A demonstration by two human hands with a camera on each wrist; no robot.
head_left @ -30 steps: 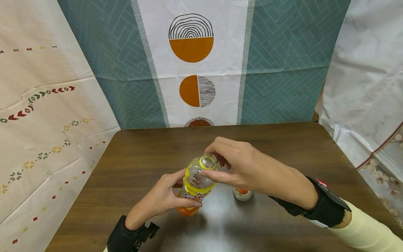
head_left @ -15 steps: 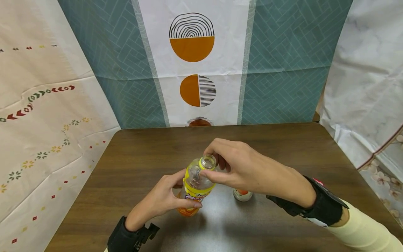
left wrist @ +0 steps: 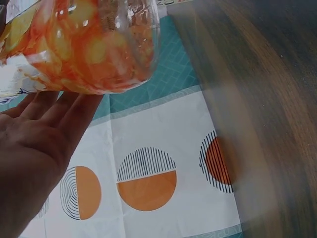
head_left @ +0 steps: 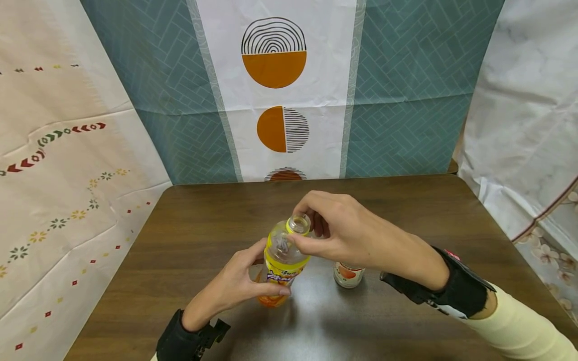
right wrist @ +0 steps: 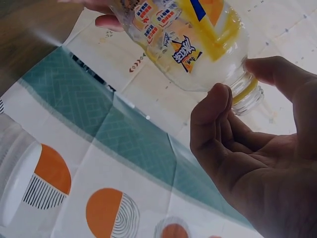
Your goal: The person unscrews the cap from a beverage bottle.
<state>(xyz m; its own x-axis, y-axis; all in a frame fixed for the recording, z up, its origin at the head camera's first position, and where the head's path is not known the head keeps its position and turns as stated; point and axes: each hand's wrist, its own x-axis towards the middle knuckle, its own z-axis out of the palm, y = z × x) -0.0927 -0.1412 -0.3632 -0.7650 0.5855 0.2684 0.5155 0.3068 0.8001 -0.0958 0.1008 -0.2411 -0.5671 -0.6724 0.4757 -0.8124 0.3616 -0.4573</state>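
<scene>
Over the brown wood-grain table (head_left: 203, 225), whose smooth top carries a soft sheen, a clear, glossy bottle (head_left: 283, 248) leans at a tilt between a person's two hands. It has a rounded shoulder, a narrow neck with a yellow ring, and an uncapped round mouth; a printed label (head_left: 285, 271) in yellow, orange and purple wraps its body, and the left wrist view shows a shiny orange-red pattern near the base. Around the lower body, the left hand (head_left: 244, 276) grips the bottle, thumb laid across the front. At the neck, the right hand (head_left: 340, 228) pinches the bottle between thumb and forefinger, its other fingers curled inward beside the mouth. Thus the body lies against the left hand while the neck sits within the right hand's pinch. Just beside the bottle, partly hidden beneath the right hand, a short, cylindrical container (head_left: 348, 277) with an orange-red patch stands on the table. Beyond hangs a creased teal-and-white cloth (head_left: 397, 100), printed with orange half-discs and fine black lines.
</scene>
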